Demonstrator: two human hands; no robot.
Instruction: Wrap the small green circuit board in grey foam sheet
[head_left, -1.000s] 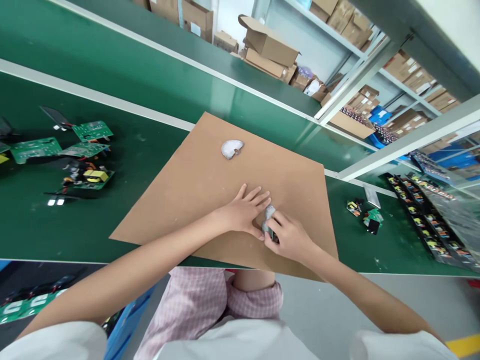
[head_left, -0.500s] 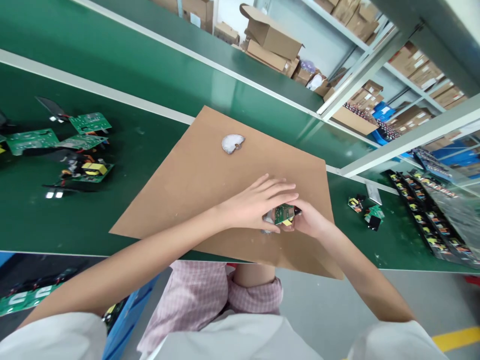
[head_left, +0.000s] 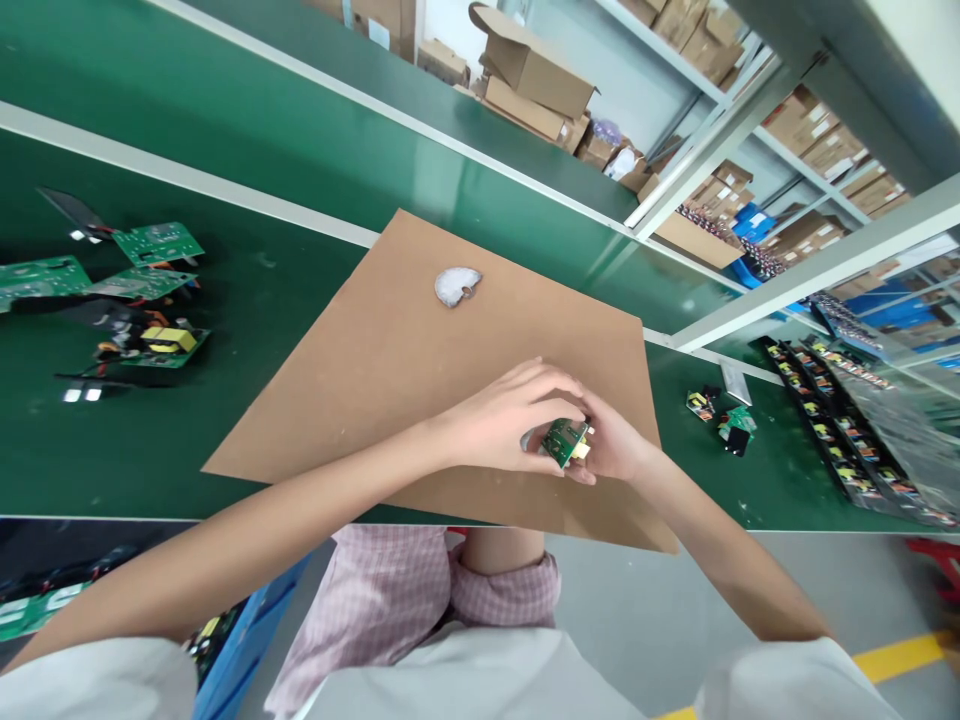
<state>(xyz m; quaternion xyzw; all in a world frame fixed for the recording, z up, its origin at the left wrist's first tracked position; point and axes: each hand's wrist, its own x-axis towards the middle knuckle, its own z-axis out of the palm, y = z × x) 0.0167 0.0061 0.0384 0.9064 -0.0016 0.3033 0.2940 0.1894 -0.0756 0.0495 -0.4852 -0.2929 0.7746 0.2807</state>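
Observation:
Between my two hands is a small green circuit board [head_left: 564, 440] with a yellow component on its lower side. My left hand [head_left: 517, 415] curls around it from the left, thumb below and fingers above. From the right, my right hand [head_left: 611, 440] grips the board's other side, with its fingertips partly hidden behind it. Something greyish shows in the gap by my left thumb, too covered to name. Beneath both hands lies a brown cardboard sheet [head_left: 360, 370]. On its far part rests a whitish, rounded lump with a notch [head_left: 457, 286].
Several circuit boards with wires [head_left: 150, 300] lie on the green bench [head_left: 247, 250] at left. To the right are small board assemblies [head_left: 735, 425] and a black tray of boards [head_left: 832, 430]. A white metal post [head_left: 810, 270] slants across the right. Cardboard boxes [head_left: 540, 70] stand behind.
The circuit board has tilted between my hands. My left fingers have curled in closer, and my right hand has come nearer around the board. The view has shifted slightly.

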